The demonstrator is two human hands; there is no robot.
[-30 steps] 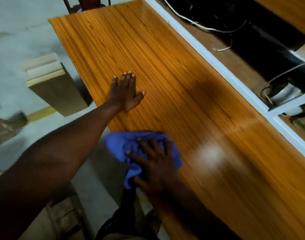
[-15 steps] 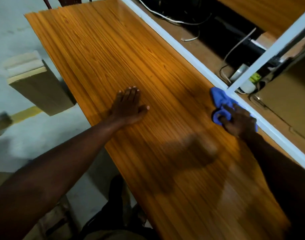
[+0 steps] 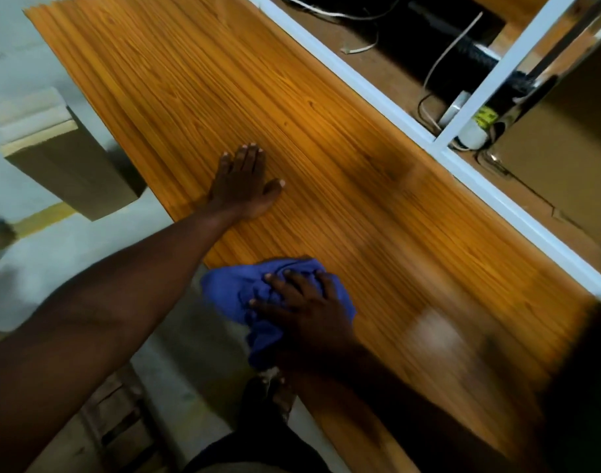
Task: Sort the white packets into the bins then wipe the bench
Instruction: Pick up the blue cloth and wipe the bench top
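Observation:
The wooden bench top (image 3: 326, 131) runs diagonally across the view, orange-brown with a straight grain. My left hand (image 3: 244, 186) lies flat on it near the left edge, fingers together and pointing away, holding nothing. My right hand (image 3: 306, 312) presses a crumpled blue cloth (image 3: 244, 291) onto the near edge of the bench; part of the cloth hangs over that edge. No white packets or bins show in this view.
A white frame rail (image 3: 377, 97) borders the bench on the right, with a white upright (image 3: 497, 73) rising from it. Behind it lie cables (image 3: 442, 59) and a brown cardboard box (image 3: 565, 158). Another box (image 3: 67, 165) stands on the grey floor at left.
My right hand swept the blue cloth from the near edge across to the white rail, then back to the near edge. My left hand stayed flat on the bench.

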